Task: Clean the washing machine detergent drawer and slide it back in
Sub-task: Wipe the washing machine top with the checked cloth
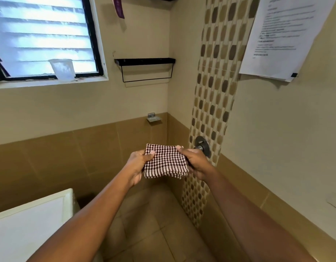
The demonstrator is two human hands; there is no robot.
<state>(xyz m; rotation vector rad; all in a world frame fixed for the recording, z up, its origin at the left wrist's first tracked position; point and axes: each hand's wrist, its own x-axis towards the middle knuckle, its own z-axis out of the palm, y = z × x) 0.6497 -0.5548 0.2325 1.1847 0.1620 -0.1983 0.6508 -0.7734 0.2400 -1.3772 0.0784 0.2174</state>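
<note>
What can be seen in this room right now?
window: one, black frame, upper left
cup: one, clear, at the window's lower edge
shelf: one, black, back wall
soap dish: one, metal, back wall, below the shelf
mosaic strip: one, brown and beige, right wall
tap: one, metal, low on the mosaic strip
paper: one, white, printed, upper right wall
appliance: one, white, lower left
cloth: one, dark red and white check, folded, centre
left hand: grips the cloth's left edge
right hand: grips the cloth's right edge
</note>
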